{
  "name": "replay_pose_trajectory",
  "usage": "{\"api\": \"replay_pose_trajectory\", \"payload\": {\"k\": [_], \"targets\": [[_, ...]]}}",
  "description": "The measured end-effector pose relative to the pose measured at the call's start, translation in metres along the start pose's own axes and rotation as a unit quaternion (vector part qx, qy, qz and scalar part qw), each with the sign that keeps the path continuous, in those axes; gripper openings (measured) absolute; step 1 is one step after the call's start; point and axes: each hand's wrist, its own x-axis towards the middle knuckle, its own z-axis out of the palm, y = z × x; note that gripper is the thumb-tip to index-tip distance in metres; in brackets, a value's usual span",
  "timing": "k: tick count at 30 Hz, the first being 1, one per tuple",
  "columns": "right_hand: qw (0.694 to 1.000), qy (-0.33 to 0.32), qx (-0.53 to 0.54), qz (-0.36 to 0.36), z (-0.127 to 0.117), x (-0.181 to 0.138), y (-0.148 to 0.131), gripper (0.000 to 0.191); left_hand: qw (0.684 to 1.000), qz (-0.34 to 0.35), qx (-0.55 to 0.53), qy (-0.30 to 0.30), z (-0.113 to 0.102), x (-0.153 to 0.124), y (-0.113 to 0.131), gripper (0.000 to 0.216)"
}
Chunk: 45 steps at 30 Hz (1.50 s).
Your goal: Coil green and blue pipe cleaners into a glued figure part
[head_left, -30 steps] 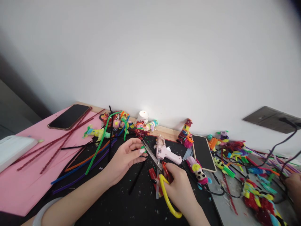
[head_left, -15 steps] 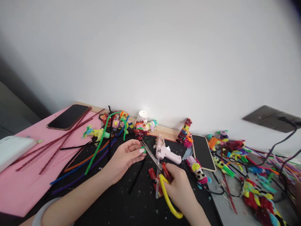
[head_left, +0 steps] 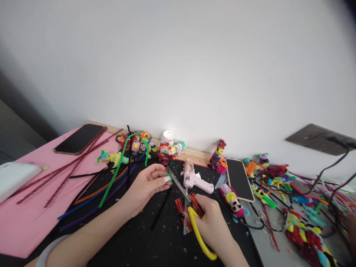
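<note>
Between the thumb and fingers of my left hand (head_left: pixel 148 187) is a small green piece of pipe cleaner (head_left: pixel 168 177), mostly covered by the fingertips. My right hand (head_left: pixel 210 215) grips a pair of scissors (head_left: pixel 180 187) with yellow and red handles. Their blades point up and left, with the tips at the green piece. Just beyond lies a pale pink glue gun (head_left: pixel 196 180). A long green pipe cleaner (head_left: pixel 114 174) bends over the pile to the left. Below the scissors, a red object (head_left: pixel 179 205) is partly hidden by my right hand.
A dark phone (head_left: pixel 79 139) and red tinsel stems (head_left: pixel 66 170) lie on pink paper (head_left: pixel 22 222). Several pipe-cleaner figures (head_left: pixel 218 157) and a white paper cup (head_left: pixel 167 138) stand along the wall. At right are another phone (head_left: pixel 240 180), black cables (head_left: pixel 338 189) and more figures.
The scissor blades look closer together than before. Both hands stay in nearly the same place, and the view has shifted slightly.
</note>
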Motion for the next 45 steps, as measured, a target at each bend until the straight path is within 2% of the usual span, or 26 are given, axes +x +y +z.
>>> {"api": "replay_pose_trajectory", "payload": {"k": [17, 20, 26, 31, 37, 45], "targets": [[0.999, 0.016, 0.033, -0.032, 0.0015, -0.0024, -0.0048, 0.036, 1.000, -0.010, -0.019, -0.021, 0.0021, -0.0047, 0.0049, 0.027], [0.998, 0.021, 0.050, -0.042, 0.0012, -0.0017, -0.0048, 0.033, 1.000, -0.006, 0.008, -0.026, 0.0031, -0.0058, 0.0050, 0.025], [0.995, 0.075, 0.068, -0.020, -0.0045, 0.0015, -0.0003, 0.019, 0.995, 0.025, 0.095, -0.015, 0.0054, -0.0048, 0.0042, 0.018], [0.991, 0.076, 0.107, -0.014, -0.0066, 0.0008, 0.0013, 0.015, 0.992, 0.043, 0.118, -0.008, 0.0017, -0.0023, 0.0016, 0.015], [0.995, 0.089, 0.033, -0.038, -0.0053, 0.0000, 0.0006, 0.019, 0.994, 0.041, 0.098, 0.020, 0.0007, -0.0011, 0.0019, 0.020], [0.999, 0.044, -0.008, -0.019, -0.0046, 0.0015, -0.0020, 0.019, 0.996, 0.037, 0.076, 0.031, 0.0009, -0.0006, 0.0022, 0.018]]}}
